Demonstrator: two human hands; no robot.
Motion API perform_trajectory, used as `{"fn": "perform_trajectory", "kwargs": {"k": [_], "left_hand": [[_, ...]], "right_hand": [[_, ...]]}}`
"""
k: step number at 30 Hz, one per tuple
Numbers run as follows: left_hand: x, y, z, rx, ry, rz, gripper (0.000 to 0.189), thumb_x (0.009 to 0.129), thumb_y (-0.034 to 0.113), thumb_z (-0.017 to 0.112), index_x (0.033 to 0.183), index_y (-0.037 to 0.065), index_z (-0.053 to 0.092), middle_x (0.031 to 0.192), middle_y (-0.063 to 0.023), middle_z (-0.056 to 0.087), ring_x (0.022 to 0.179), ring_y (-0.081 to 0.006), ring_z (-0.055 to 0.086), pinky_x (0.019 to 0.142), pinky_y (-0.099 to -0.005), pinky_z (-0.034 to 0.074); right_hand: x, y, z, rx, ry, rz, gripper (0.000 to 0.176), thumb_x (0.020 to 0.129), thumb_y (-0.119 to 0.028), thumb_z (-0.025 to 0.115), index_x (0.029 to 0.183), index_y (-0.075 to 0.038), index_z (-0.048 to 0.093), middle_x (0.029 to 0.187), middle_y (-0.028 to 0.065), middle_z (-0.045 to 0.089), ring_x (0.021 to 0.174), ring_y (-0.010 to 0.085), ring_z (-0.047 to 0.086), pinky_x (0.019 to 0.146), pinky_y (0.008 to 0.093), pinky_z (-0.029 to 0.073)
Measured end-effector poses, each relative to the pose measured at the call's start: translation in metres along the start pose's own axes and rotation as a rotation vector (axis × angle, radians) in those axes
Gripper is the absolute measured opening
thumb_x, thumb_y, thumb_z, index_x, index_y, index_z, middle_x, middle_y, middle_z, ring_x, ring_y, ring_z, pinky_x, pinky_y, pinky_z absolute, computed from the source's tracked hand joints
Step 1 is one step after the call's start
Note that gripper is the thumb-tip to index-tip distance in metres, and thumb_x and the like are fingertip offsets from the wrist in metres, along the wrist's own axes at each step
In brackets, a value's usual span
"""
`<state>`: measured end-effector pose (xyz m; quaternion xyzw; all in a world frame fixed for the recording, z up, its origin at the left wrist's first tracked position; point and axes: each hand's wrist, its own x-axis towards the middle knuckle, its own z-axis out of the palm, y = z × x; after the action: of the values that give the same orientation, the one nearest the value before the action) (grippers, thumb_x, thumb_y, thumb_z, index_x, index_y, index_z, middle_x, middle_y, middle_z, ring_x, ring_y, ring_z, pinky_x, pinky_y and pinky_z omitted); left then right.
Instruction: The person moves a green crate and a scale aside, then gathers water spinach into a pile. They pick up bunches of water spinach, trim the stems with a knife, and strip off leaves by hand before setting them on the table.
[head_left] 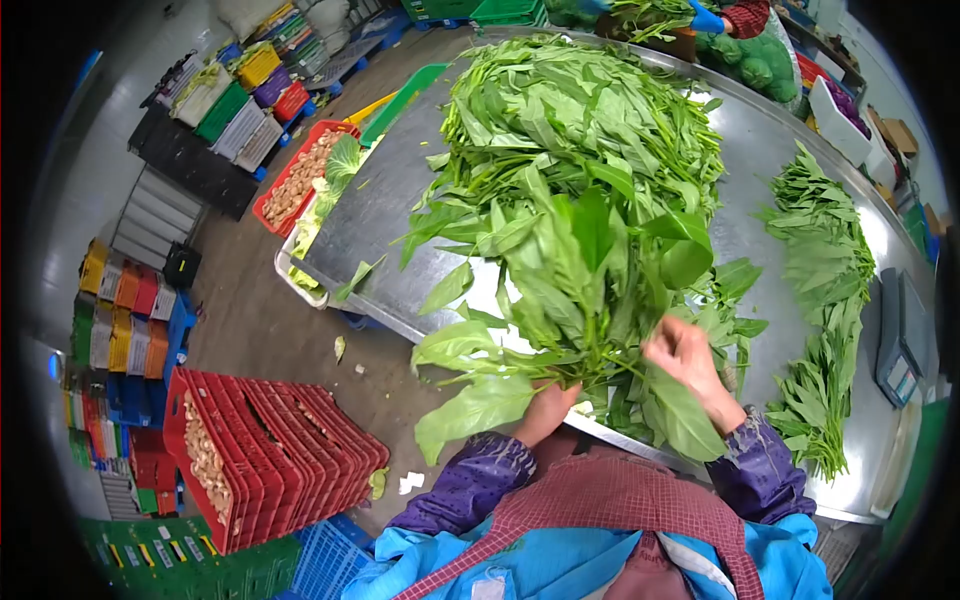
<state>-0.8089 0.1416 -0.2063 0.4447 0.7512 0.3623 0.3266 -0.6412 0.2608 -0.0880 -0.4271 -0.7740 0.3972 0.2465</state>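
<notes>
A leafy bunch of water spinach (560, 290) is gripped at its stems by my left hand (550, 408), low at the table's near edge. Leaves cover part of that hand's fingers. On the right side of the bunch, my right hand (690, 365) has its fingers curled in a pinch among the leaves. What it pinches, if anything, is hidden. One broad leaf (683, 415) hangs just below this hand. Beyond the bunch rises a big heap of water spinach (590, 120) on the metal table (385, 225).
Sorted greens (825, 270) lie in a row on the right, beside a scale (900, 335). Red crates (290, 460) stand on the floor at left. A red crate of brown produce (300, 180) is beyond the table's left edge. A co-worker's blue-gloved hand (708, 18) handles greens at the far side.
</notes>
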Motion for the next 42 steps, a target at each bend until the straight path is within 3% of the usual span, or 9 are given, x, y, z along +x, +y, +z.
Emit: {"fn": "perform_trajectory", "kwargs": {"k": [3,9,10,12,21,24,25,27,42], "left_hand": [[0.026,-0.087,0.023,0.241,0.075,0.031,0.039,0.077,0.036,0.063,0.088,-0.002,0.064,0.079,-0.0228,0.063,0.079,-0.0362,0.062,0.068,-0.0412,0.047],[0.044,-0.087,-0.016,0.228,0.145,0.177,0.039,0.084,0.028,0.055,0.112,0.001,0.056,0.111,-0.018,0.058,0.104,-0.0272,0.054,0.086,-0.0336,0.041],[0.045,-0.077,-0.025,0.404,0.199,0.153,0.039,0.085,0.029,0.053,0.113,0.002,0.055,0.112,-0.0167,0.058,0.105,-0.0249,0.054,0.088,-0.0333,0.041],[0.051,-0.076,-0.038,0.381,0.232,0.173,0.038,0.084,0.029,0.054,0.112,0.002,0.056,0.109,-0.0158,0.058,0.101,-0.0254,0.054,0.085,-0.0343,0.041],[0.09,-0.082,-0.075,0.122,0.208,0.261,0.034,0.079,0.026,0.059,0.107,0.006,0.058,0.098,-0.0115,0.06,0.086,-0.0275,0.056,0.069,-0.0386,0.042],[0.11,-0.084,-0.088,-0.439,0.105,0.138,0.033,0.077,0.025,0.06,0.105,0.008,0.059,0.094,-0.0101,0.061,0.082,-0.0283,0.057,0.064,-0.04,0.043],[0.109,-0.073,-0.099,0.293,0.25,0.339,0.035,0.074,0.018,0.061,0.108,0.01,0.059,0.092,-0.0085,0.06,0.081,-0.0266,0.055,0.068,-0.038,0.041],[0.084,-0.025,-0.114,0.475,0.473,0.577,0.042,0.069,0.009,0.06,0.111,0.011,0.058,0.089,-0.0074,0.059,0.081,-0.0252,0.054,0.07,-0.035,0.039],[0.096,-0.044,-0.124,0.339,0.331,0.639,0.045,0.066,0.007,0.061,0.111,0.008,0.055,0.095,-0.0089,0.058,0.089,-0.0302,0.052,0.077,-0.0374,0.038]], "right_hand": [[-0.021,-0.028,-0.023,0.498,-0.339,0.23,0.018,0.077,-0.014,0.06,0.065,-0.006,0.048,0.058,-0.0079,0.039,0.055,0.0016,0.033,0.048,0.0208,0.027],[-0.037,0.031,-0.046,0.406,-0.31,0.338,0.019,0.075,-0.017,0.063,0.069,-0.004,0.05,0.056,-0.0022,0.046,0.051,0.0085,0.044,0.047,0.0254,0.035],[-0.043,0.058,-0.043,-0.1,-0.289,0.228,0.02,0.074,-0.019,0.064,0.072,-0.003,0.051,0.059,0.0042,0.051,0.054,0.0173,0.05,0.05,0.0311,0.039],[-0.049,0.058,-0.041,-0.748,-0.244,0.149,0.024,0.072,-0.023,0.064,0.078,-0.002,0.054,0.072,0.017,0.061,0.069,0.0352,0.059,0.059,0.0448,0.045],[-0.034,0.012,-0.034,-0.405,-0.18,-0.005,0.021,0.073,-0.02,0.063,0.076,-0.001,0.053,0.068,0.0167,0.057,0.067,0.0353,0.057,0.058,0.0427,0.044],[-0.039,0.025,-0.031,-0.469,-0.199,0.028,0.019,0.073,-0.019,0.062,0.077,-0.002,0.053,0.069,0.0175,0.057,0.068,0.0366,0.057,0.058,0.0434,0.043],[-0.041,0.03,-0.031,-0.493,-0.192,0.04,0.019,0.073,-0.018,0.062,0.077,-0.002,0.053,0.07,0.0178,0.057,0.068,0.037,0.057,0.058,0.0436,0.043],[-0.043,0.023,-0.035,-0.487,-0.187,0.033,0.017,0.072,-0.016,0.061,0.078,-0.002,0.053,0.071,0.0179,0.058,0.069,0.0372,0.057,0.059,0.0437,0.043],[-0.048,0.032,-0.064,-0.366,0.025,0.141,0.018,0.074,-0.018,0.06,0.071,-0.002,0.052,0.061,0.0137,0.054,0.059,0.0315,0.055,0.054,0.0402,0.041]]}}
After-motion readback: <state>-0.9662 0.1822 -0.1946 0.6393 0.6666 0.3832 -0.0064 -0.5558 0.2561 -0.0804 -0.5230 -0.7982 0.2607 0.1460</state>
